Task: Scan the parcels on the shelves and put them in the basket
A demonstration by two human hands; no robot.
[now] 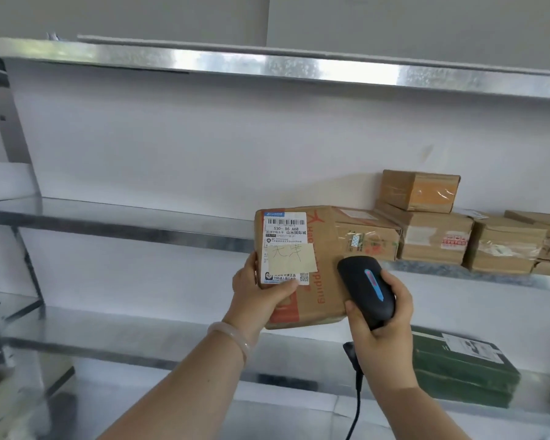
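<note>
My left hand [258, 292] grips a brown cardboard parcel [321, 249] by its lower left edge and holds it up in front of the middle shelf. A white shipping label [285, 231] with a barcode faces me, with a yellow note taped below it. My right hand [383, 322] grips a black handheld scanner [365, 289] with a lit blue and red strip. The scanner's head sits close to the parcel's lower right part, and its cable hangs down. Several more brown parcels [435, 230] stand on the middle shelf to the right. No basket is in view.
Metal shelves run across the view, with the middle shelf's edge [115, 223] bare at the left. A stack of dark green parcels [464, 373] lies on the lower shelf at the right. A shelf upright [0, 249] stands at the far left. The white wall lies behind.
</note>
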